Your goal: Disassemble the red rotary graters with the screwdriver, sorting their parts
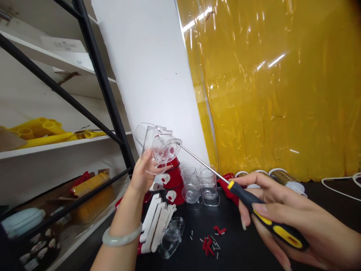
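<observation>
My left hand [144, 171] is raised over the table with its fingers wrapped round a clear plastic housing [162, 145]. In my right hand [282, 214] is a screwdriver [270, 218] with a black and yellow handle. Its long metal shaft slants up to the left, and the tip meets the right rim of the clear housing; whether a screw sits there is too small to tell. On the black table below lie small red plastic pieces [208, 245] and several thin metal pins or screws [216, 244].
White plastic arms [156, 222] and a loose clear part [171, 237] lie below my left hand. Behind stand red bodies [174, 184], more clear housings [208, 184] and perforated metal drums [284, 180]. A black-framed shelf [97, 71] rises left; a yellow plastic curtain [276, 94] hangs behind.
</observation>
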{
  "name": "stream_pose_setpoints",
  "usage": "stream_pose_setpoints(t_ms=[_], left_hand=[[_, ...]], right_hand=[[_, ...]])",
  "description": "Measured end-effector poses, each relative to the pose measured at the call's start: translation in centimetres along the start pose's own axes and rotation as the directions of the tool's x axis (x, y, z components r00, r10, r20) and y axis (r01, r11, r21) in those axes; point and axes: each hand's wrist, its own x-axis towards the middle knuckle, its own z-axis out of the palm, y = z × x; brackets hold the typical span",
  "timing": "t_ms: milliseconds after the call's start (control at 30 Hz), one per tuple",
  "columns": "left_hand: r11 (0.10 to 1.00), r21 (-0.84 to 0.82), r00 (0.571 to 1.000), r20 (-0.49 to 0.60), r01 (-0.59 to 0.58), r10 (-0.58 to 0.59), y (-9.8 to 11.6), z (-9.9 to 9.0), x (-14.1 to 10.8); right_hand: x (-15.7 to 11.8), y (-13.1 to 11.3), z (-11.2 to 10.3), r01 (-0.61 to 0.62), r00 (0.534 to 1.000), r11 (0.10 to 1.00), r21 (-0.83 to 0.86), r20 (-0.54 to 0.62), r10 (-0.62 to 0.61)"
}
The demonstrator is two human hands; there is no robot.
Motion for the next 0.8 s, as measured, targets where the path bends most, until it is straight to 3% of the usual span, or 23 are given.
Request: stream_pose_setpoints(t_ms=[100, 267, 433, 500, 633, 700, 800], left_hand=[[0.989, 0.107, 0.993, -0.039, -0.103, 0.107, -0.1, -0.8, 0.1], [0.991, 0.099, 0.995, -0.019, -0.093, 0.095, -0.7, -1.7, 0.2], [0.972, 0.149, 0.983, 0.005, -0.183, 0.184, -3.1, -2.4, -1.5], [0.954, 0.130, 0.963, 0.056, -0.269, 0.264, -4.4, -2.4, -3.0], [0.923, 0.137, 0.922, 0.198, -0.361, 0.331, -6.7, -2.0, -6.3], [0.915, 0.148, 0.915, 0.216, -0.376, 0.341, -7.6, -2.0, -7.7], [0.898, 0.166, 0.905, 0.202, -0.408, 0.374, -8.7, -2.6, -9.0]], right_hand=[[0.8, 1.0, -1.7, 0.051, 0.998, 0.995, -0.084, 0.040, -0.048], [2.1, 2.4, -2.9, 0.062, 0.998, 0.965, -0.256, -0.009, -0.066], [1.1, 3.9, -2.9, -0.071, 0.997, 0.938, -0.341, -0.065, 0.052], [-0.3, 4.6, -3.3, -0.192, 0.981, 0.881, -0.433, -0.111, 0.160], [-3.3, 6.3, -4.3, -0.400, 0.917, 0.661, -0.635, -0.265, 0.299], [-4.4, 7.0, -4.5, -0.428, 0.903, 0.599, -0.677, -0.300, 0.306], [-4.8, 7.6, -4.2, -0.377, 0.926, 0.556, -0.741, -0.306, 0.221]])
